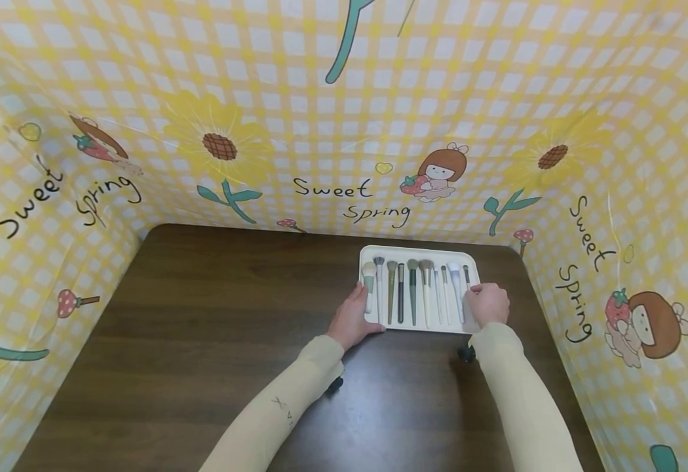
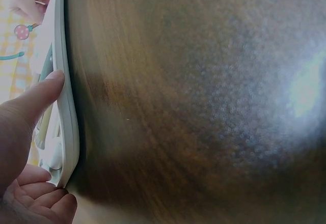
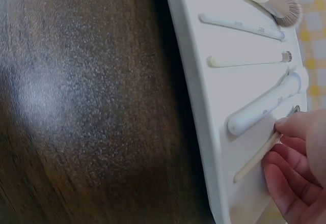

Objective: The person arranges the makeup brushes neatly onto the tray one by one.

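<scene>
A white rectangular tray [image 1: 417,251] lies near the table's far edge, with several makeup brushes laid side by side in it. My left hand [image 1: 351,318] holds the tray's near left corner. In the left wrist view its thumb [image 2: 48,89] presses on the rim while the other fingers curl at the tray's side. At the tray's right end my right hand [image 1: 489,303] pinches a slim makeup brush [image 3: 258,157] by its handle; the lower end rests on or just over the tray floor, I cannot tell which. Beside it lies a thicker white brush [image 3: 265,104].
Dark wood-grain table [image 1: 214,314] stretches to the left and in front of the tray. Yellow checked cloth [image 1: 320,144] with printed flowers and figures rises along the back and both sides, close behind the tray.
</scene>
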A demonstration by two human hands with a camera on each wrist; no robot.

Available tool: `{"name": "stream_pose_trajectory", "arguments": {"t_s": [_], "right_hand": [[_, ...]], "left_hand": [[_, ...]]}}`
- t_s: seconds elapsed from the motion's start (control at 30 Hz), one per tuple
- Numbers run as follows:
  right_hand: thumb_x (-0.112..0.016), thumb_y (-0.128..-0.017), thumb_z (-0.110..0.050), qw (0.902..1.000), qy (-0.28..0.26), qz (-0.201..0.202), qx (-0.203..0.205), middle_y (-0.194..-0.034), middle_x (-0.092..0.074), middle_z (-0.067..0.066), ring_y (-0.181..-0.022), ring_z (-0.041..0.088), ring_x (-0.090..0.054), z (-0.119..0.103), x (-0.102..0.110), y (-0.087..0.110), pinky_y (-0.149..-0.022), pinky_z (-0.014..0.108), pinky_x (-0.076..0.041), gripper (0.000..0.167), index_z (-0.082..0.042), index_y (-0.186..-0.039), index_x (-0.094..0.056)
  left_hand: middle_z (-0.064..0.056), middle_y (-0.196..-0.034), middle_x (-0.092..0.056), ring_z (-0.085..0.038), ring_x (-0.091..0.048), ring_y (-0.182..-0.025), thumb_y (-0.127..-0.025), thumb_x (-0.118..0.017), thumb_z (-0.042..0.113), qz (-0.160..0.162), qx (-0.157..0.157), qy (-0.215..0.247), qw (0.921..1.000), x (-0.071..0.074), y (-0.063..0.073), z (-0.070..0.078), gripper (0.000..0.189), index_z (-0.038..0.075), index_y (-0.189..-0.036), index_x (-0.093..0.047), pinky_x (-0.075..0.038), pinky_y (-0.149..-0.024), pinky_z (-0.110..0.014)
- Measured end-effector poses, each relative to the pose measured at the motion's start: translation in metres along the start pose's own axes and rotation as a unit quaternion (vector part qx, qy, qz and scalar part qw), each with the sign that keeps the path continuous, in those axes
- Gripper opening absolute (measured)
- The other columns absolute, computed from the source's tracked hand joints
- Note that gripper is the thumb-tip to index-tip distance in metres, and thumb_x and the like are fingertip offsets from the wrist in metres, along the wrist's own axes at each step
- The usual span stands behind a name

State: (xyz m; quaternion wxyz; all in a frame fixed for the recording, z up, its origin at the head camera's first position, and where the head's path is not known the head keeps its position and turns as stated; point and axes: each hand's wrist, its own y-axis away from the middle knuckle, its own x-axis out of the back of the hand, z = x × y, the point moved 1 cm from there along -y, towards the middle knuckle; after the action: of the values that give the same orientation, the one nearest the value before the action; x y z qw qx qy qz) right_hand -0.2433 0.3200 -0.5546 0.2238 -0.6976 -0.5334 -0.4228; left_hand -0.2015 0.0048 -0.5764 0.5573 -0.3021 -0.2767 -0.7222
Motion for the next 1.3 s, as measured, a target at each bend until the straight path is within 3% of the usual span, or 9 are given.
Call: {"name": "stream_pose_trajectory", "arguments": {"t_s": [0.13, 0.37, 0.47, 0.57, 0.63, 0.7, 0.9, 1.3], "right_hand": [[-0.059, -0.097, -0.018, 0.9995, -0.020, 0.024, 0.010, -0.120, -0.066, 0.030, -0.113, 0.049, -0.060, 0.002, 0.001, 0.004, -0.096, 0.058, -0.047, 0.038, 0.007, -0.123, -0.068], [-0.067, -0.095, -0.022, 0.9935, -0.057, 0.087, 0.046, -0.107, -0.070, 0.026, -0.099, 0.042, -0.064, 0.016, 0.000, 0.015, -0.088, 0.054, -0.048, 0.043, 0.009, -0.124, -0.066], [-0.074, -0.092, -0.032, 0.9943, -0.060, 0.067, 0.058, -0.125, -0.062, 0.030, -0.116, 0.045, -0.056, 0.021, 0.000, 0.024, -0.100, 0.056, -0.042, 0.063, 0.011, -0.136, -0.057], [-0.081, -0.085, -0.046, 0.9955, -0.052, 0.003, 0.080, -0.153, -0.035, 0.034, -0.141, 0.048, -0.034, 0.024, -0.002, 0.033, -0.114, 0.057, -0.027, 0.102, 0.013, -0.152, -0.031], [-0.084, -0.078, -0.054, 0.9933, -0.047, -0.041, 0.097, -0.161, -0.014, 0.034, -0.148, 0.048, -0.016, 0.024, -0.005, 0.037, -0.117, 0.057, -0.018, 0.125, 0.012, -0.157, -0.013], [-0.087, -0.072, -0.059, 0.9901, -0.045, -0.070, 0.113, -0.163, -0.004, 0.033, -0.149, 0.048, -0.010, 0.024, -0.008, 0.040, -0.118, 0.057, -0.017, 0.139, 0.010, -0.158, -0.003], [-0.093, -0.060, -0.062, 0.9848, -0.018, -0.067, 0.160, -0.149, -0.029, 0.034, -0.132, 0.045, -0.037, 0.024, -0.017, 0.042, -0.111, 0.057, -0.031, 0.143, 0.012, -0.153, -0.014], [-0.095, -0.055, -0.062, 0.9826, 0.010, -0.078, 0.168, -0.152, -0.022, 0.037, -0.132, 0.047, -0.033, 0.017, -0.015, 0.039, -0.113, 0.059, -0.028, 0.152, 0.015, -0.153, -0.008]], "left_hand": [[-0.024, -0.162, -0.026, -0.035, -0.035, -0.144, -0.074, -0.094, 0.030, 0.000, 0.001, 0.000, 1.0000, -0.001, 0.000, 0.000, 0.108, -0.004, -0.156, -0.033, -0.033, -0.114, -0.039], [-0.025, -0.161, -0.026, -0.036, -0.036, -0.144, -0.073, -0.094, 0.029, 0.004, 0.000, 0.002, 1.0000, 0.000, 0.001, 0.000, 0.108, -0.004, -0.155, -0.033, -0.033, -0.114, -0.040], [-0.025, -0.161, -0.026, -0.036, -0.037, -0.143, -0.074, -0.094, 0.030, 0.006, 0.000, 0.002, 1.0000, 0.000, 0.001, -0.001, 0.107, -0.004, -0.155, -0.033, -0.033, -0.114, -0.040], [-0.025, -0.161, -0.026, -0.037, -0.037, -0.143, -0.074, -0.094, 0.030, 0.006, -0.002, 0.001, 1.0000, 0.001, 0.001, -0.001, 0.107, -0.005, -0.155, -0.034, -0.034, -0.113, -0.041], [-0.027, -0.160, -0.027, -0.038, -0.037, -0.142, -0.073, -0.094, 0.029, 0.007, -0.004, 0.005, 1.0000, 0.001, 0.001, 0.000, 0.107, -0.006, -0.154, -0.034, -0.035, -0.113, -0.041], [-0.028, -0.160, -0.027, -0.039, -0.037, -0.142, -0.073, -0.094, 0.028, 0.008, -0.005, 0.010, 0.9999, 0.001, 0.001, 0.000, 0.107, -0.007, -0.154, -0.034, -0.035, -0.113, -0.041], [-0.027, -0.161, -0.026, -0.038, -0.037, -0.143, -0.073, -0.095, 0.027, 0.001, -0.002, 0.014, 0.9999, -0.002, 0.002, 0.001, 0.108, -0.006, -0.155, -0.032, -0.034, -0.113, -0.040], [-0.027, -0.160, -0.028, -0.038, -0.039, -0.141, -0.072, -0.095, 0.026, 0.010, -0.007, 0.015, 0.9998, 0.000, -0.003, 0.001, 0.109, -0.006, -0.155, -0.032, -0.035, -0.113, -0.040]]}}
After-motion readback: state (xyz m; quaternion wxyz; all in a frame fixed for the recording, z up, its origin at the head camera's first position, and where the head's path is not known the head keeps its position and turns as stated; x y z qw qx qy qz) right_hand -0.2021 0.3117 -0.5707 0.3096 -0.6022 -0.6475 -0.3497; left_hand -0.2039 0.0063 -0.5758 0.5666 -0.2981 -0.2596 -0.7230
